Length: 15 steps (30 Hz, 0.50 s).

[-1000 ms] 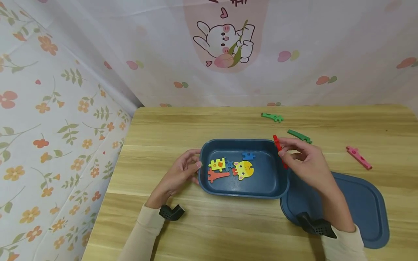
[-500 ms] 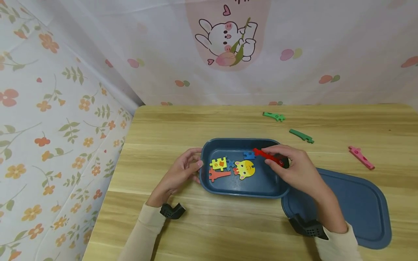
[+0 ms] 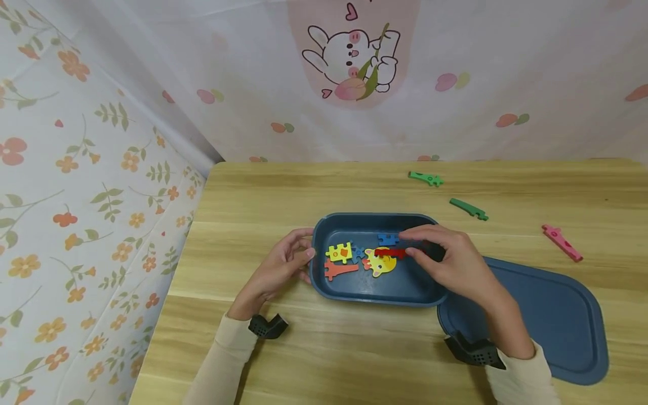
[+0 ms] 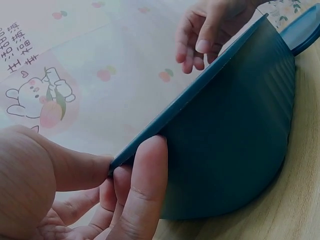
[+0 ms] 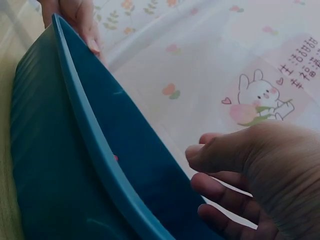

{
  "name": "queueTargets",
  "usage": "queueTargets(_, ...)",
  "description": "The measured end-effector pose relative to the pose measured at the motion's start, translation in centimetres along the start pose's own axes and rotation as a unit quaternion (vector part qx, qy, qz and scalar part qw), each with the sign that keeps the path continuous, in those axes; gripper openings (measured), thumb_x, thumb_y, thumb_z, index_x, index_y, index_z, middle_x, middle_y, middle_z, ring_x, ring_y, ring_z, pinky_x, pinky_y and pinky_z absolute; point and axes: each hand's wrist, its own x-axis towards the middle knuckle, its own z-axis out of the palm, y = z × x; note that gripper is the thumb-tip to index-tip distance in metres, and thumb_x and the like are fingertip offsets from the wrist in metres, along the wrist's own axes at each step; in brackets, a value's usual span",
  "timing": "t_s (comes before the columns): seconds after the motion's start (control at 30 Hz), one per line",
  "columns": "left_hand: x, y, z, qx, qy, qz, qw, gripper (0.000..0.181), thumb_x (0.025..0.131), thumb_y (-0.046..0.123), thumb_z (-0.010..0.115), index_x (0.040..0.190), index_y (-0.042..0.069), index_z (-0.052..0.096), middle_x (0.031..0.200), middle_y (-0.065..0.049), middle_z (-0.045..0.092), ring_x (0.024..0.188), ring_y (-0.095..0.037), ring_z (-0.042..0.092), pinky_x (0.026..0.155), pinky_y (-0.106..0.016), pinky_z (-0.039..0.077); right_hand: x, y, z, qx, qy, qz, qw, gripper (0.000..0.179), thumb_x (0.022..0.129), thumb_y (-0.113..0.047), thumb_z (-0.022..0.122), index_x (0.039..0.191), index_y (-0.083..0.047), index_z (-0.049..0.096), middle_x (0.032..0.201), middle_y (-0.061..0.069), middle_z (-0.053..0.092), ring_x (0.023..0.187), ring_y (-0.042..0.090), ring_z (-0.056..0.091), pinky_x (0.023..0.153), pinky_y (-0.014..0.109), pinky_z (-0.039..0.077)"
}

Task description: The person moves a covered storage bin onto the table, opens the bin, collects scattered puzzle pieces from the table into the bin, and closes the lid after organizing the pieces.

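Note:
A dark blue plastic box (image 3: 377,302) stands on the table. My left hand (image 3: 278,267) holds its left end, and in the left wrist view the thumb and fingers (image 4: 150,165) pinch the rim. Over the box's right side is my right hand (image 3: 455,259), its fingers loosely bent and nothing between them in the right wrist view. Just off those fingertips, a blurred red puzzle piece (image 3: 388,253) overlaps a yellow animal-head piece (image 3: 377,265). Also in the box are a yellow piece (image 3: 338,253), an orange piece (image 3: 340,269) and blue pieces (image 3: 388,239).
A dark blue lid (image 3: 547,320) lies right of the box, under the right forearm. Behind are a light green piece (image 3: 426,179) and a dark green piece (image 3: 468,208). Farther right lies a pink piece (image 3: 562,242). A printed curtain (image 3: 243,84) hangs along the table's back edge.
The right hand has moved left from the box's right rim to above its inside and let go of the red puzzle piece. The left hand has stayed on the box.

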Motion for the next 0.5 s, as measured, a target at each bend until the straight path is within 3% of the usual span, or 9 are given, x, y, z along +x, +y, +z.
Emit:
queueTargets(0.3, 0.1, 0.3, 0.1, -0.001, -0.003, -0.001, 1.0, 0.052, 0.109, 0.006, 0.054, 0.158, 0.004, 0.037, 0.123, -0.015, 0.057, 0.084, -0.012, 0.07, 0.063, -0.031, 0.066, -0.2, 0.4, -1.3, -0.023, 0.048, 0.006, 0.9986, 0.041, 0.086, 0.003, 0.083, 0.124, -0.013, 0.078, 0.114, 0.006, 0.078, 0.094, -0.001, 0.062, 0.081, 0.008, 0.05)
queueTargets(0.5, 0.1, 0.1, 0.2, -0.009, 0.001, -0.001, 1.0, 0.053, 0.109, 0.005, 0.054, 0.158, 0.004, 0.037, 0.126, -0.017, 0.058, 0.086, -0.013, 0.07, 0.062, -0.03, 0.066, -0.9, 2.5, -3.4, -0.059, 0.092, 0.027, 0.9937, 0.041, 0.089, 0.002, 0.08, 0.129, -0.006, 0.075, 0.118, 0.015, 0.076, 0.101, -0.021, 0.054, 0.089, 0.0, 0.043)
